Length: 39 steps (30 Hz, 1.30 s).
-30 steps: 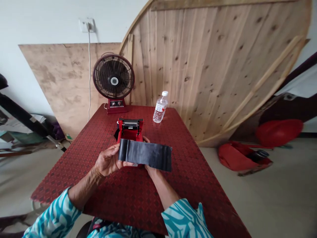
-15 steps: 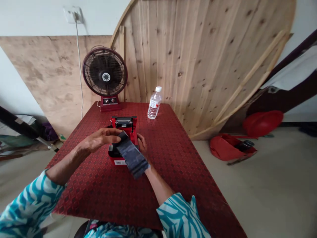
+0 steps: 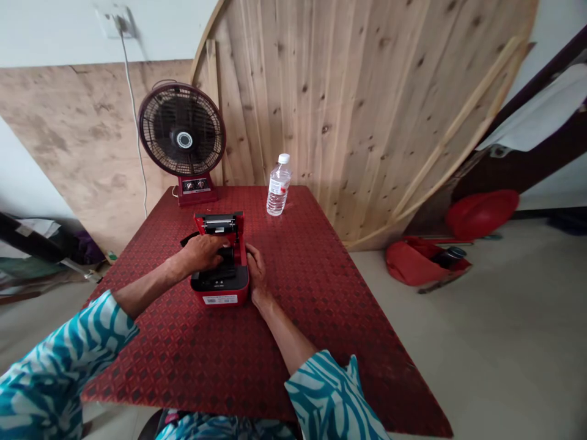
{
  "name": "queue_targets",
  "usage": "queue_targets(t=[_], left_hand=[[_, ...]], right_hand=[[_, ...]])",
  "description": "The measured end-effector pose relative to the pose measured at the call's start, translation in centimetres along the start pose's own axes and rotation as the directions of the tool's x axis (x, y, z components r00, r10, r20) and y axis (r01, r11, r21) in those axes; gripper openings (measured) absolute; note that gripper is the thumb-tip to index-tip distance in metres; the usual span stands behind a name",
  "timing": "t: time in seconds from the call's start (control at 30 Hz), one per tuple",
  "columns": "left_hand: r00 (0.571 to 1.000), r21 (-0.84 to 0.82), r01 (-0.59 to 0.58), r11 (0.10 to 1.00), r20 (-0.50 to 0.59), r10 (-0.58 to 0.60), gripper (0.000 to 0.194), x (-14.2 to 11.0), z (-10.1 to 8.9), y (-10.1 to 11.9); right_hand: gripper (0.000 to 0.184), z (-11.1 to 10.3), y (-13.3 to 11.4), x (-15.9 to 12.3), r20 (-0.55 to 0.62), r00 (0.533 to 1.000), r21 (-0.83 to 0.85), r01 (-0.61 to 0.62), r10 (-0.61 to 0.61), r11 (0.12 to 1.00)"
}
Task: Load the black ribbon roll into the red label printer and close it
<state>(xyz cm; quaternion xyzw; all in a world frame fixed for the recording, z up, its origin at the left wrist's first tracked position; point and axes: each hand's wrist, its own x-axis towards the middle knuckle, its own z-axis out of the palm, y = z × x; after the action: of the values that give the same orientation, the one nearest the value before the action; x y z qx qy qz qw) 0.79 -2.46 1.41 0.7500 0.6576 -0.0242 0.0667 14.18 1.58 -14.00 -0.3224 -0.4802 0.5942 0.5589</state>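
Just under left fingers (image 3: 210, 249), red printer (image 3: 220, 293)

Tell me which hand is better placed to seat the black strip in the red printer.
Left, probably: the left hand lies over the black strip in the red printer; the right hand only sits beside it.

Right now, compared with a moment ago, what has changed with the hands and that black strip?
The black strip has moved down onto the open red box, and little of it still shows. The left hand lies over it, and the right hand has let go, resting beside the box. The water bottle and fan stayed put.
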Motion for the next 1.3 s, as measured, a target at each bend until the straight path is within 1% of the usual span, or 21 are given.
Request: queue_targets(t=[0.1, 0.27, 0.4, 0.43, 0.47, 0.53, 0.6, 0.7, 0.77, 0.83, 0.93, 1.0, 1.23, 1.3], left_hand=[[0.999, 0.047, -0.011, 0.999, 0.053, 0.009, 0.037, 0.8, 0.5, 0.1], [0.996, 0.025, -0.035, 0.999, 0.084, 0.033, 0.038, 2.1, 1.6, -0.1], [0.987, -0.046, -0.107, 0.993, 0.114, 0.112, 0.033, 2.1, 1.2, -0.9], [0.985, -0.084, -0.129, 0.988, 0.105, 0.137, 0.032, 1.7, 1.0, -1.3], [0.985, -0.135, -0.143, 0.980, 0.073, 0.154, 0.030, 1.2, 0.8, -1.6], [0.986, -0.255, -0.165, 0.953, -0.035, 0.161, 0.028, -0.3, 0.5, -2.1], [0.982, -0.355, -0.177, 0.918, -0.124, 0.141, 0.029, -2.2, 0.4, -2.3], [0.974, -0.387, -0.217, 0.896, -0.150, 0.171, 0.032, -4.4, 0.6, -1.8], [0.968, -0.386, -0.238, 0.891, -0.167, 0.187, 0.030, -4.9, 1.0, -1.4], [0.972, -0.407, -0.216, 0.888, -0.180, 0.153, 0.028, -4.9, 1.3, -1.1], [0.983, -0.453, -0.129, 0.882, -0.173, 0.055, 0.023, -4.5, 1.5, -0.8], [0.987, -0.472, -0.092, 0.877, -0.163, 0.016, 0.021, -4.4, 1.3, -0.8], [0.991, -0.546, -0.021, 0.838, -0.119, -0.053, 0.021, -4.1, 1.1, -1.0], [0.987, -0.511, -0.054, 0.858, -0.155, -0.030, 0.021, -4.1, 1.2, -0.8]], right_hand=[[0.035, 0.0, -0.2, -0.1, -0.005, 1.000, -0.005, 0.006, -0.006, 1.000], [0.034, 0.0, -0.4, -0.1, -0.022, 1.000, -0.023, 0.013, -0.014, 1.000], [0.035, 0.1, -0.6, -0.2, -0.015, 1.000, -0.016, 0.004, -0.004, 1.000], [0.035, 0.1, -0.6, -0.2, -0.013, 1.000, -0.015, 0.004, -0.004, 1.000], [0.034, 0.1, -0.7, -0.2, -0.016, 1.000, -0.014, 0.006, -0.006, 1.000], [0.033, 0.2, -0.9, -0.1, -0.021, 1.000, -0.015, 0.011, -0.011, 1.000], [0.033, 0.2, -0.9, -0.1, -0.017, 1.000, -0.016, 0.010, -0.010, 1.000], [0.035, 0.1, -0.7, -0.1, -0.011, 1.000, -0.025, 0.005, -0.005, 1.000], [0.036, 0.1, -0.6, -0.1, -0.016, 1.000, -0.032, 0.007, -0.008, 0.999], [0.036, 0.1, -0.6, -0.1, -0.010, 1.000, -0.034, 0.009, -0.009, 0.999], [0.035, 0.2, -0.8, -0.2, -0.003, 1.000, -0.037, 0.010, -0.010, 0.999], [0.035, 0.2, -0.8, -0.1, -0.011, 1.000, -0.043, 0.015, -0.016, 0.999], [0.034, 0.3, -0.9, -0.1, -0.023, 1.000, -0.028, -0.002, 0.002, 1.000], [0.035, 0.4, -1.1, -0.2, -0.018, 1.000, -0.018, -0.012, 0.011, 1.000]])
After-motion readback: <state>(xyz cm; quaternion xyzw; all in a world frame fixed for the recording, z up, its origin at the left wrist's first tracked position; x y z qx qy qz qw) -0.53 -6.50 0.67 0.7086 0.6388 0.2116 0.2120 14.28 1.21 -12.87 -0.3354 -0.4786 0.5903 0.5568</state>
